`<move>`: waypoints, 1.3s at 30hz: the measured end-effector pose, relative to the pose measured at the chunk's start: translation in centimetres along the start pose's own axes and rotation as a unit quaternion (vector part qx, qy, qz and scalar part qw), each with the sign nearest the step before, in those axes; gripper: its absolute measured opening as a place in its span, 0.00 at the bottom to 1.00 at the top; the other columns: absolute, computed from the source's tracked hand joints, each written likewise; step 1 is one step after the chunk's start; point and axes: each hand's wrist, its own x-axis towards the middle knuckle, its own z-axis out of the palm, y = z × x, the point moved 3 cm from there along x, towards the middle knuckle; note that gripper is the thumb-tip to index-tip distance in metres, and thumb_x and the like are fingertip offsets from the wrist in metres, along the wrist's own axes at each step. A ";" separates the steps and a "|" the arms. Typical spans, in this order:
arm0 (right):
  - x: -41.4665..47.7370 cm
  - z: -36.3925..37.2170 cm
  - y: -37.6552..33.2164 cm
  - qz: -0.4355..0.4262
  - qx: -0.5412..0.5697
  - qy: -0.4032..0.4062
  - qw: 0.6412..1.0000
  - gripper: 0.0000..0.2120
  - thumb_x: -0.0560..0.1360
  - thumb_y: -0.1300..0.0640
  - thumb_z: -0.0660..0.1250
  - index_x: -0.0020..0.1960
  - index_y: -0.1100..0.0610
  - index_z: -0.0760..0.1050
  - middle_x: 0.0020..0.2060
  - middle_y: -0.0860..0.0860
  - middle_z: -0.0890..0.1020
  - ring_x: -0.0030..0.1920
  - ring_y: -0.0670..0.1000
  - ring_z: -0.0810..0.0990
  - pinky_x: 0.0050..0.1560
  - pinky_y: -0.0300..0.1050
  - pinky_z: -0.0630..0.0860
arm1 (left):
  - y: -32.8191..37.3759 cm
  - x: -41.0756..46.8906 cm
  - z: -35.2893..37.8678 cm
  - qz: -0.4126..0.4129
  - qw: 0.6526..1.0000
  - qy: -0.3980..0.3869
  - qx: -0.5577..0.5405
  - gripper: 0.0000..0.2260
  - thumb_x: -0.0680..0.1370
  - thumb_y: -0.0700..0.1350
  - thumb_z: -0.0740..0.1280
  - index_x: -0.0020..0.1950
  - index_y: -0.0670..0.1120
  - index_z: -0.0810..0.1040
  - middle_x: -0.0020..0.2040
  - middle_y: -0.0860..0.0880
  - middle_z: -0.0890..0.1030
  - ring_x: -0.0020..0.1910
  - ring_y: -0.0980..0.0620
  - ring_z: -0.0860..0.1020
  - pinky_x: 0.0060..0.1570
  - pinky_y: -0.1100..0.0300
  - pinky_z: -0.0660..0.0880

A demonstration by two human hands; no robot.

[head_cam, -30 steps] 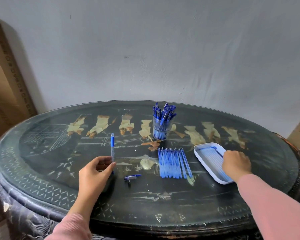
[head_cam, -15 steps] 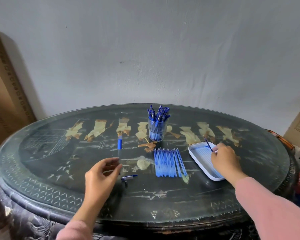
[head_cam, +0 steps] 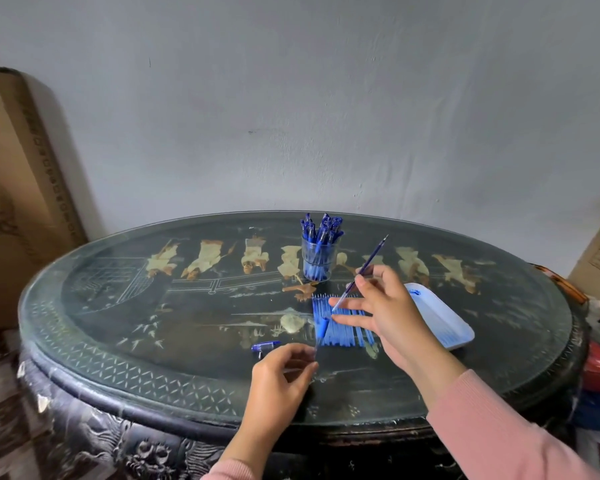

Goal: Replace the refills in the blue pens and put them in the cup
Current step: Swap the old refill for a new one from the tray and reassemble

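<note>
Above the row of blue refills (head_cam: 343, 336) on the dark oval bench (head_cam: 153, 323), the right hand (head_cam: 392, 317) pinches one thin blue refill (head_cam: 366, 266) in its grip, tip tilted upward. The left hand (head_cam: 281, 379) has its grip clenched round a clear pen barrel (head_cam: 321, 326) at the row's near edge. The clear plastic cup of blue pens (head_cam: 317, 258) stands behind the row.

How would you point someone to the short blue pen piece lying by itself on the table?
On the dark round table, find the cup of blue pens at the back and the row of refills lying flat before it. Left of that row's near end, just beyond the left hand, lies the pen piece: short, stubby and alone, unlike the long thin refills.
</note>
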 end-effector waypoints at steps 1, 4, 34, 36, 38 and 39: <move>0.0 0.2 0.0 0.002 -0.002 -0.004 1.000 0.07 0.83 0.60 0.58 0.60 0.60 0.68 0.50 0.56 0.75 0.43 0.56 0.86 0.41 0.53 0.84 | 0.0 0.0 0.0 0.005 1.000 0.002 0.003 0.09 0.72 0.36 0.75 0.47 0.48 0.83 0.43 0.56 0.85 0.42 0.59 0.83 0.46 0.65 0.79; 0.1 0.6 0.0 0.006 -0.013 -0.014 1.000 0.07 0.83 0.60 0.58 0.61 0.59 0.67 0.47 0.53 0.77 0.42 0.57 0.86 0.42 0.53 0.84 | -0.2 0.0 0.1 0.013 1.000 0.006 0.012 0.09 0.72 0.36 0.75 0.47 0.48 0.83 0.43 0.56 0.85 0.43 0.59 0.83 0.46 0.65 0.79; 0.3 1.3 1.9 -0.164 -0.416 -0.085 0.891 0.03 0.78 0.57 0.67 0.46 0.52 0.75 0.41 0.44 0.80 0.43 0.43 0.78 0.45 0.31 0.73 | -0.7 -0.1 0.0 0.006 1.000 0.018 0.002 0.09 0.73 0.37 0.74 0.48 0.49 0.82 0.44 0.56 0.84 0.44 0.58 0.83 0.47 0.62 0.80; 0.3 1.4 2.5 -0.149 -0.395 -0.084 0.903 0.02 0.79 0.56 0.66 0.47 0.51 0.77 0.42 0.45 0.81 0.46 0.46 0.80 0.49 0.38 0.77 | -0.5 -0.1 -0.1 0.003 1.000 0.030 -0.006 0.09 0.73 0.36 0.74 0.48 0.49 0.82 0.44 0.55 0.85 0.44 0.59 0.83 0.47 0.61 0.80; 0.2 1.6 3.0 -0.127 -0.342 -0.084 0.927 0.04 0.79 0.57 0.66 0.47 0.50 0.78 0.42 0.47 0.82 0.45 0.48 0.82 0.49 0.45 0.81 | -0.3 -0.1 -0.2 -0.001 0.999 0.042 -0.017 0.10 0.73 0.36 0.74 0.48 0.49 0.82 0.43 0.56 0.85 0.43 0.59 0.83 0.47 0.62 0.80; 0.2 1.8 3.2 -0.113 -0.305 -0.085 0.942 0.04 0.79 0.57 0.66 0.47 0.50 0.78 0.42 0.48 0.83 0.45 0.48 0.83 0.47 0.47 0.82 | 0.0 -0.1 -0.4 -0.003 0.999 0.050 -0.021 0.10 0.73 0.35 0.74 0.48 0.49 0.83 0.43 0.56 0.85 0.43 0.60 0.83 0.48 0.63 0.80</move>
